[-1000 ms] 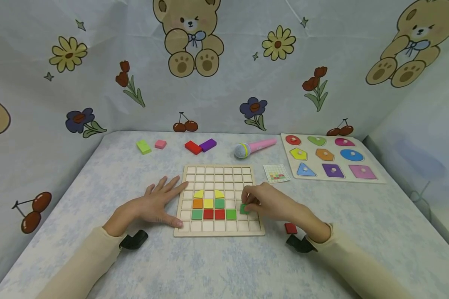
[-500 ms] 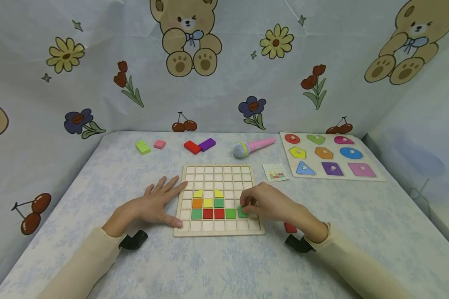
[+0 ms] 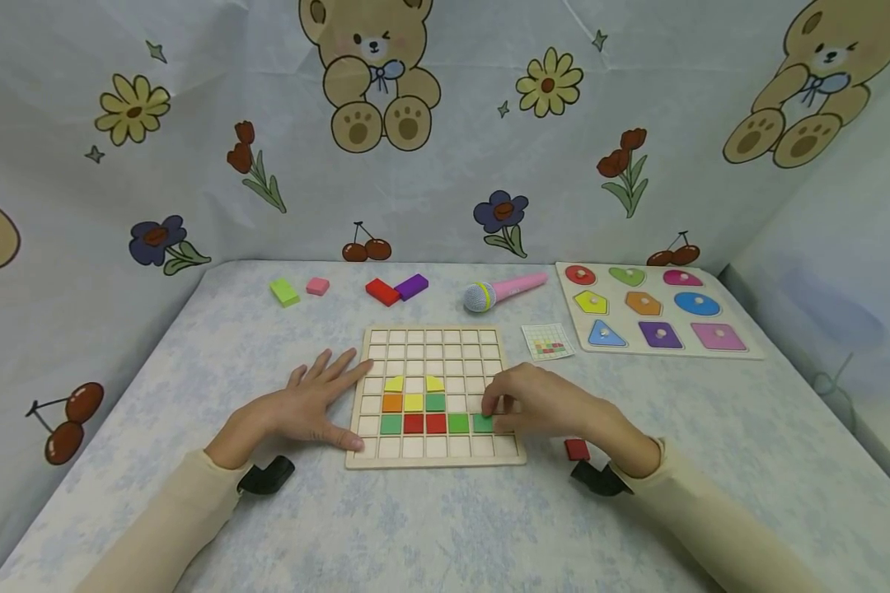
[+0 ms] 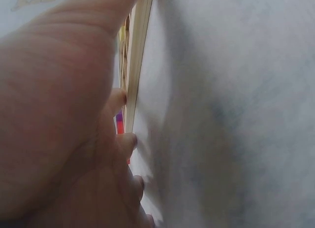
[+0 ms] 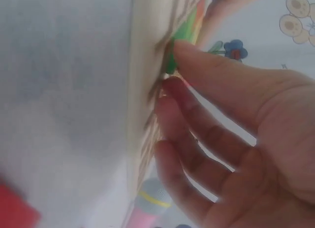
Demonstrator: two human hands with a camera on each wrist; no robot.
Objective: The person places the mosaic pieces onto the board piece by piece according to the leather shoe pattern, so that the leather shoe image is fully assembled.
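Note:
A wooden grid board (image 3: pixel 436 453) lies flat on the table, with several coloured tiles in its cells. My left hand (image 3: pixel 304 408) is spread at its left side, the thumb and index fingertip on the frame. At the right end of the lower coloured row, my right hand (image 3: pixel 537 401) has its thumb and curled fingers at a green square tile (image 3: pixel 482 423), which looks level in its cell. In the right wrist view, the thumb touches this green tile (image 5: pixel 171 63), with the index fingertip close beside it. A red tile (image 3: pixel 577 450) lies by the right wrist.
A small pattern card (image 3: pixel 547 342) lies right of the board. Behind are a pink toy microphone (image 3: pixel 504 292), a shape puzzle board (image 3: pixel 660 313), and red (image 3: pixel 382 291), purple (image 3: pixel 413 287), pink (image 3: pixel 317 286) and lime (image 3: pixel 285 291) blocks. A patterned cloth backs the table.
The green tile, tilted in my right fingers a second ago, has come down into its cell and now looks flat. My left hand has stayed in place.

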